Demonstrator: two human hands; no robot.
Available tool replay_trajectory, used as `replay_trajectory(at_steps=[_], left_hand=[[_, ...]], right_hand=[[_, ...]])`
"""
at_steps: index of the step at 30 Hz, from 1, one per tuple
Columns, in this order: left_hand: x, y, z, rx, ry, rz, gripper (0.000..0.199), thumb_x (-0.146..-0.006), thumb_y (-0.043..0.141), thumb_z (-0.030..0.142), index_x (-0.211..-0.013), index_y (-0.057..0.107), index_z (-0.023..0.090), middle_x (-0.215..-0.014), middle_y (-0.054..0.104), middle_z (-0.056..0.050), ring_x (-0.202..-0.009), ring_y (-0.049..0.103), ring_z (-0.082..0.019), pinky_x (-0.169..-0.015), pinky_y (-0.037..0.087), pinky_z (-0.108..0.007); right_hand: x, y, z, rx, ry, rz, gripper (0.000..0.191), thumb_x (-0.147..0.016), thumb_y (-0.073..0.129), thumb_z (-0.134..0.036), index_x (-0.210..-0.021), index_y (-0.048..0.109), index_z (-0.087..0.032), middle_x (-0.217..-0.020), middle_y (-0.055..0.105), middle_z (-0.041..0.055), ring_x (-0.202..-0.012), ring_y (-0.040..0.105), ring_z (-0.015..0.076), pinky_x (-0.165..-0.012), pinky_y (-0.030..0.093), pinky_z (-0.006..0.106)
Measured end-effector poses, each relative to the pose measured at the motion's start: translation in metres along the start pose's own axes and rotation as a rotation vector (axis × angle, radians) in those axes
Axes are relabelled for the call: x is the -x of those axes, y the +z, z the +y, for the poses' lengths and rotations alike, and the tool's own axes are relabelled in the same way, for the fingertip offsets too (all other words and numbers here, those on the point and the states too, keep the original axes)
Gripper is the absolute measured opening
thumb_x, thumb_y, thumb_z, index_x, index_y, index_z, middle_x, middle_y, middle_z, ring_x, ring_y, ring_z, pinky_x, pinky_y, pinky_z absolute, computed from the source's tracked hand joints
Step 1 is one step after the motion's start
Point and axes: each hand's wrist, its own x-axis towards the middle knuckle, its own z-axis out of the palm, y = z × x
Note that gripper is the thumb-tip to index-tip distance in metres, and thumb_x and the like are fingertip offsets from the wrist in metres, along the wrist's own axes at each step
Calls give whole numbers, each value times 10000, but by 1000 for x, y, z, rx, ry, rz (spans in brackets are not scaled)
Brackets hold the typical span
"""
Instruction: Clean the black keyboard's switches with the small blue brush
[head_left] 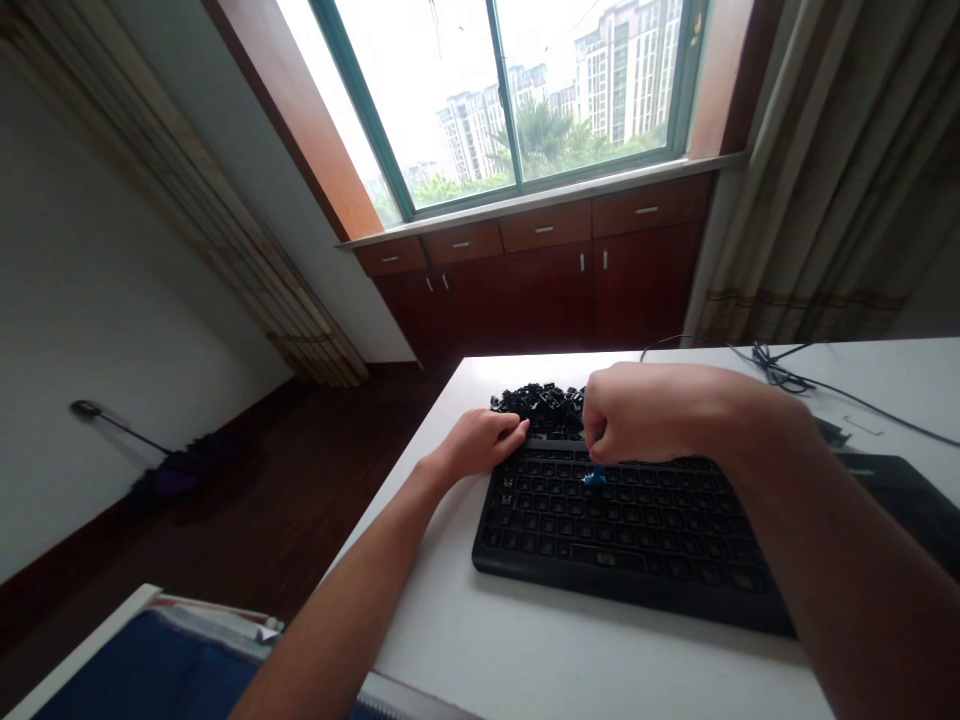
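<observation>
Head cam: kbd (622, 530) long-axis crosswise (skewed), R hand (645, 415) on blue puller (594, 477).

Free passage over the white desk (585, 665) at 6 o'clock of the keyboard (622, 530), keycap heap (538, 410) blocking 12 o'clock, cables (780, 375) at 2 o'clock

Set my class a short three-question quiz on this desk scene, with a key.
1. Either-or: which is nearest the small blue tool, the left hand or the right hand?
2. True or false: the pile of black keycaps lies on the far side of the keyboard from the person.
3. Fill in the blank: a tangled black ____ lies on the white table, to the right of the keycaps.

Key: 1. right hand; 2. true; 3. cable.
</observation>
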Motion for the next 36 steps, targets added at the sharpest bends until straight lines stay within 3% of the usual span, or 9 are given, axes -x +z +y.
replay_trajectory(at_steps=[5,11,19,26,31,36], left_hand=[[-1,0,0,3,-3,-3,510,-1040,408,468,-609,407,195,-526,341,45,-514,246,-111,-590,216,-299],[-1,1,0,15,2,-3,493,-1036,419,456,-619,404,193,-530,347,47,-512,262,-103,-589,221,-293],[-2,3,-2,13,1,-2,496,-1033,423,459,-622,370,188,-517,322,49,-506,251,-100,-580,201,-297],[-1,4,-4,10,2,-11,495,-1035,416,464,-627,375,187,-528,353,44,-516,253,-101,-587,209,-297],[-1,3,-2,-1,4,-13,495,-1038,411,466,-631,384,186,-531,357,43,-519,258,-102,-590,214,-293],[-2,3,-1,8,7,-14,493,-1037,414,459,-626,379,188,-530,358,43,-518,251,-103,-588,218,-295]], right_hand=[[-3,0,1,-8,-1,20,179,-753,674,-278,-823,813,-191,-745,729,61,-623,610,180,-537,402,311],[-11,-2,7,-110,138,17,293,-748,793,-398,-966,835,-206,-835,766,58,-687,656,188,-548,421,299],[-11,-3,9,-38,173,30,263,-777,770,-413,-870,821,-171,-801,750,89,-632,646,189,-533,424,302],[2,-3,10,29,161,49,415,-810,684,-580,-851,807,-186,-700,703,99,-550,612,198,-522,414,330],[0,0,7,29,152,-1,315,-794,702,-500,-791,783,-196,-712,714,83,-551,618,191,-507,397,325],[-4,-2,0,62,185,104,291,-809,739,-437,-926,819,-183,-805,745,122,-660,668,221,-566,435,328]])
